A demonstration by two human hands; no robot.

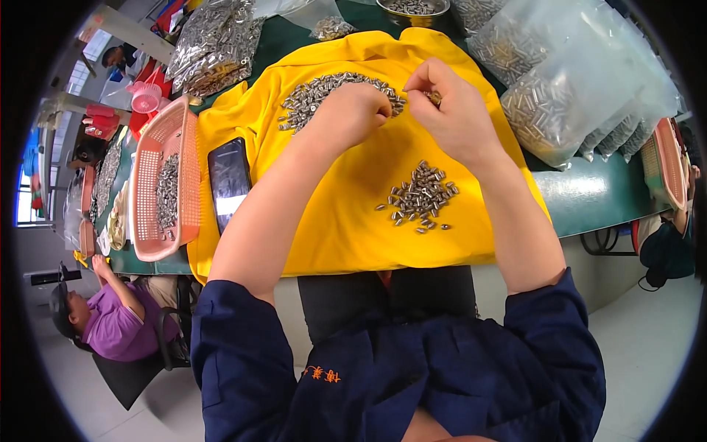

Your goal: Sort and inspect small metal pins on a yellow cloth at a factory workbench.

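A yellow cloth point(346, 228) covers the table in front of me. At its far side lies a wide heap of small silvery metal cylinders point(309, 99). My left hand point(352, 112) is at the heap's near edge, its fingers curled inward; whatever they hold is hidden. Just to the right, my right hand point(451, 110) is raised with thumb and forefinger brought together. Small metal parts point(433, 97) show within its curled fingers. Nearer to me, below the right hand, sits a smaller pile of metal cylinders point(423, 193).
At left stand a pink basket point(193, 177) with metal parts inside and a dark phone point(230, 177). Bags of metal parts point(541, 110) crowd the right; another bag point(213, 48) and a metal bowl point(412, 16) are at the back. A person in purple point(132, 317) sits at left.
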